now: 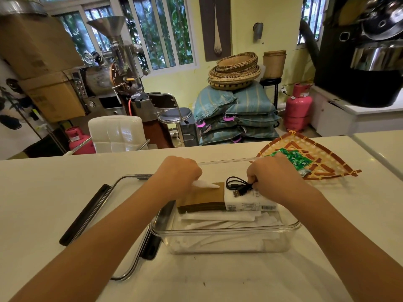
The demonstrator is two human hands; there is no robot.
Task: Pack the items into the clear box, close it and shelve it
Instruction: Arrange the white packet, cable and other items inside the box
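Note:
The clear box (226, 233) stands on the white counter just in front of me, with white wrapped packets (220, 219) lying inside. Across its far rim rests a brown cardboard stack (202, 198) beside a white labelled package (250, 202). My left hand (177, 174) presses on the brown stack and pinches a white paper piece (206, 184). My right hand (275, 174) grips a coiled black USB cable (237, 186) on top of the white package. The box's clear lid (91, 211) with black clips lies flat to the left.
A woven fan-shaped tray (322, 158) with several green sachets (294, 159) sits at the counter's far right. Beyond the counter are a white chair (116, 134), a stool, stacked sacks, pink gas cylinders and coffee roasting machines.

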